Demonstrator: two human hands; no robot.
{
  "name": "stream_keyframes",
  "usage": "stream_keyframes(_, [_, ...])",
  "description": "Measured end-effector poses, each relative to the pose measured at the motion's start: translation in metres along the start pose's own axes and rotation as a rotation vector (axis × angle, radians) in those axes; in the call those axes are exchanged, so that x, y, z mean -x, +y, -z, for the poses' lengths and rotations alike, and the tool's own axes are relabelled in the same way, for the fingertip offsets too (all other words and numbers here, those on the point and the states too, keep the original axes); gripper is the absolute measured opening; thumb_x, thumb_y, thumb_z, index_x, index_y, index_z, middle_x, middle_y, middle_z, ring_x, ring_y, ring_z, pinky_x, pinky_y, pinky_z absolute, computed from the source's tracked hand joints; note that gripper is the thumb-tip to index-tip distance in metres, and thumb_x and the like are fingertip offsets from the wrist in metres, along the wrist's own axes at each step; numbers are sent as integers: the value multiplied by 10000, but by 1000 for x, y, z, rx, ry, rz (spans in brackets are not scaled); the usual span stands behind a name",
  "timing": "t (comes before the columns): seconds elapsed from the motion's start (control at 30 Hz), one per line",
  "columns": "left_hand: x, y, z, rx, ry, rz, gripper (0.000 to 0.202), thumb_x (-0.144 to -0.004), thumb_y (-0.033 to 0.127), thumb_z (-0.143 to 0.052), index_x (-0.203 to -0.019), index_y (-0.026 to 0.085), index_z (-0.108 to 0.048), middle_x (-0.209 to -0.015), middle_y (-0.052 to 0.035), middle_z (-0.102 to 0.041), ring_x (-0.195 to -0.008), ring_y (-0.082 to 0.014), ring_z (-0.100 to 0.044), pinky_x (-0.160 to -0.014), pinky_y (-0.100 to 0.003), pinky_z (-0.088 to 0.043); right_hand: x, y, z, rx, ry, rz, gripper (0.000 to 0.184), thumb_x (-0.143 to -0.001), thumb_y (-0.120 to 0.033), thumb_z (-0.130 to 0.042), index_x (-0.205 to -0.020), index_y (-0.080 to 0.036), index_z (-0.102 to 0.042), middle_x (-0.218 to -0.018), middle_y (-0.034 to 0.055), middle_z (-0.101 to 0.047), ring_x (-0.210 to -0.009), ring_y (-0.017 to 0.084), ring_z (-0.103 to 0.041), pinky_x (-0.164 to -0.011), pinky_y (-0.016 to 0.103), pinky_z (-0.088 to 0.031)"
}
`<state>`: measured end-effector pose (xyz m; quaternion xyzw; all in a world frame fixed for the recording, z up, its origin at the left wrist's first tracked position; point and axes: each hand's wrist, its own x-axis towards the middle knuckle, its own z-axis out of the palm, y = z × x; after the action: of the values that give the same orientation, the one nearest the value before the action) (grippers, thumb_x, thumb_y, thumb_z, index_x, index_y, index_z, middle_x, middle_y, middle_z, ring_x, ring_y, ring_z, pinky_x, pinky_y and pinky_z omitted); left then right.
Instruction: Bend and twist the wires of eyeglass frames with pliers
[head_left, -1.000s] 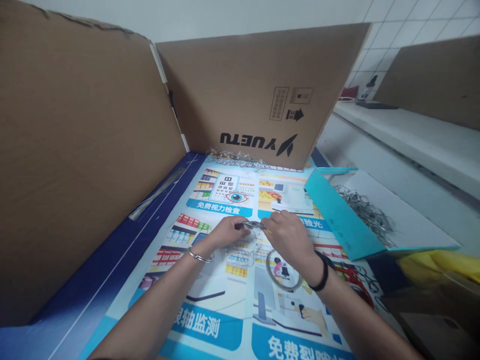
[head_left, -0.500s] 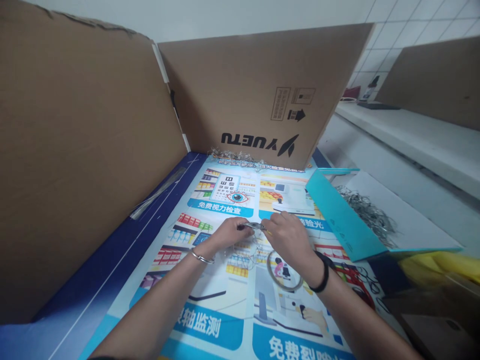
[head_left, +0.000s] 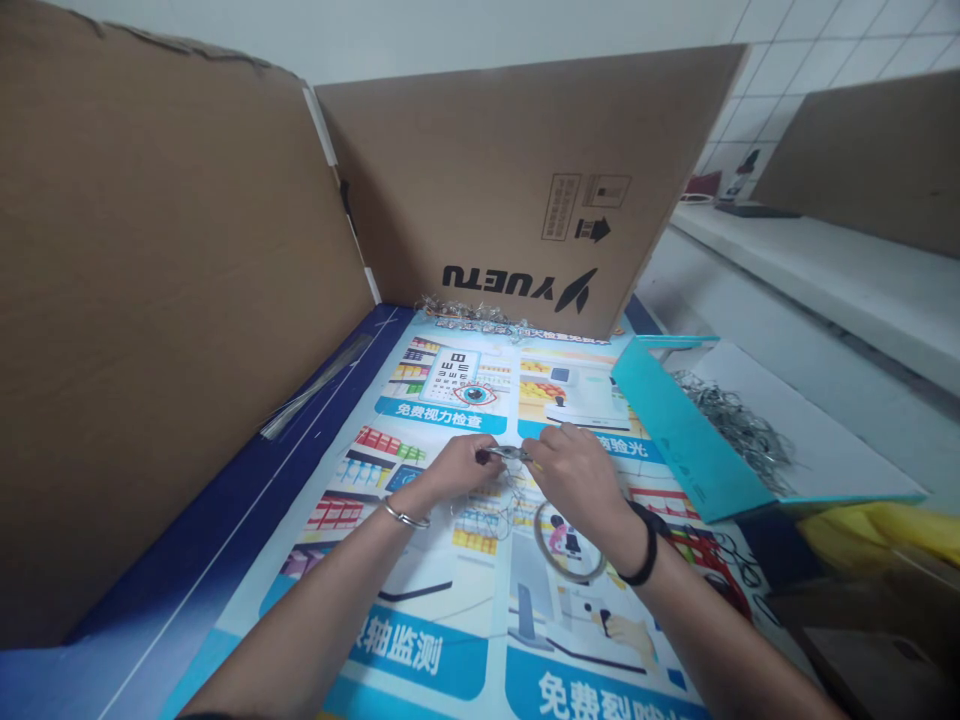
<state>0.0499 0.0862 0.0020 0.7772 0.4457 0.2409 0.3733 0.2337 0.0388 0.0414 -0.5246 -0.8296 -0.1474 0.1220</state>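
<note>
My right hand (head_left: 574, 470) is closed around the handles of small metal pliers (head_left: 510, 453), whose jaws point left. My left hand (head_left: 461, 468) pinches at the tip of the jaws, with a dark spot showing between thumb and finger. Thin silvery wire (head_left: 491, 515) hangs in loose loops under the fingers of my left hand, and its ends are too fine to trace. Below my right hand, a coil of wire (head_left: 538, 530) shaped like a ring lies flat on the printed sheet (head_left: 469, 665).
A turquoise box (head_left: 690, 450) at the right holds a heap of bent wire pieces (head_left: 739, 430). More wire scraps (head_left: 472, 312) lie along the back cardboard panel (head_left: 480, 190). Straight wires (head_left: 315, 390) rest by the left panel (head_left: 172, 300). Red and black cords (head_left: 712, 565) lie near my right forearm.
Both hands stay in nearly the same place, still meeting at the pliers. Only a very slight shift of the fingers and wire shows.
</note>
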Motion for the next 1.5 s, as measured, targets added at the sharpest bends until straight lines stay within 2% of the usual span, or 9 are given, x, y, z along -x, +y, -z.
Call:
stream_keyframes(0.53, [1,0,1,0,28,-38,68,-691,173,-472,-671,174,-537,-607,48,-504,-592,-110,-450,-548,-205,-309,1,0,-1,-14,26,18,85,-832,-215,-556,-818,-223,-639,-748,30,-570,-761,176,-439,-668,311,-223])
stream_keyframes(1.0, [1,-5,-2,120,20,-62,174,-692,143,-461,-774,167,-612,-653,39,-531,-613,-105,-458,-579,-198,-339,0,-2,1,13,40,25,78,-827,-241,-573,-786,-216,-635,-729,27,-561,-730,173,-419,-653,316,-211])
stream_keyframes(1.27, [0,-4,3,220,0,26,123,-678,162,-469,-695,153,-591,-592,51,-445,-563,-86,-383,-522,-189,-285,0,2,4,13,19,0,108,-836,-220,-548,-782,-210,-641,-724,32,-568,-729,169,-427,-660,307,-225])
stream_keyframes(1.5, [0,-9,7,284,-6,65,51,-668,189,-496,-647,151,-522,-557,63,-394,-501,-62,-342,-473,-176,-257,1,6,-4,-17,30,-21,105,-835,-249,-557,-777,-218,-640,-725,28,-572,-742,171,-440,-683,299,-243])
